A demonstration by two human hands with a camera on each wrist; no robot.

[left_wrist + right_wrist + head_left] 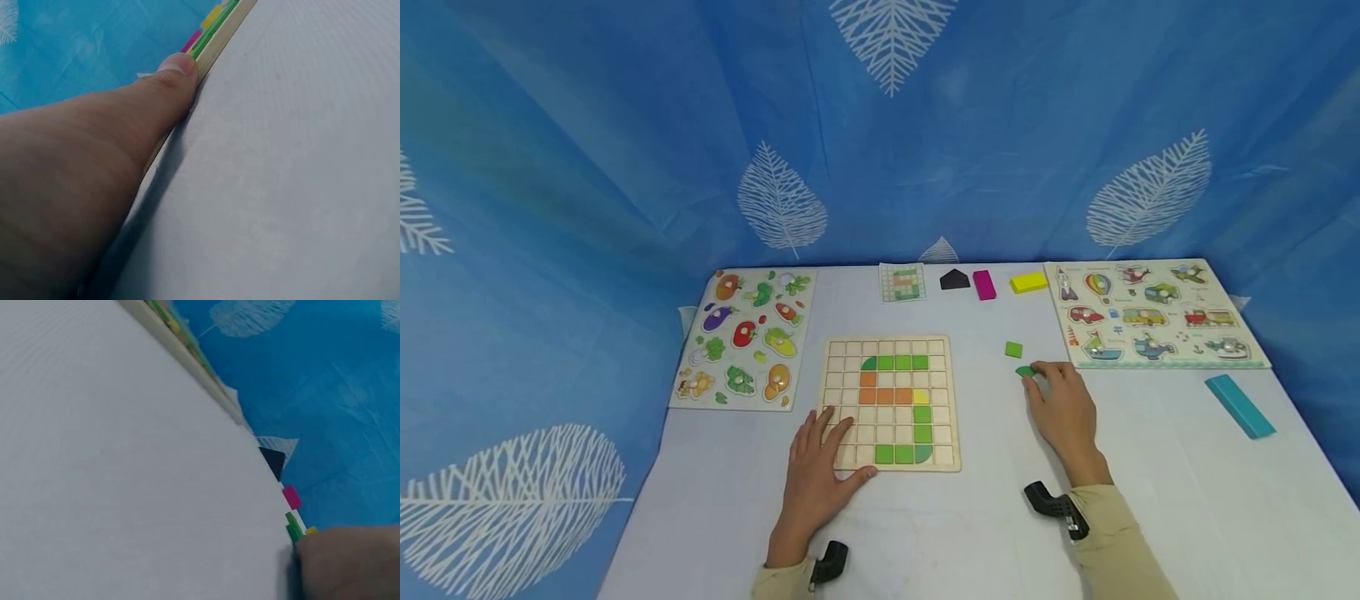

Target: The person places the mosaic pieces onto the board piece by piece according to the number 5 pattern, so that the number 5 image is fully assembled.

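A square wooden grid board [943,425] lies on the table, with green, orange and yellow tiles set in some of its cells. My left hand [816,479] rests at the board's near left corner, fingers spread over the cells. Its thumb [178,69] lies against the board's near edge. To the right of the board, my right hand [1063,412] pinches a dark green rounded tile [1025,371] between thumb and forefinger. Just beyond it lies a light green square tile [1013,349]. The right wrist view shows only part of that hand, blurred at the lower right corner.
A vegetable puzzle board [745,358] is at the left, a vehicle puzzle board [1150,317] at the right. Along the back lie a pattern card [902,283], a black block [955,279], a magenta block [984,285] and a yellow block [1028,282]. A teal block [1240,406] lies far right.
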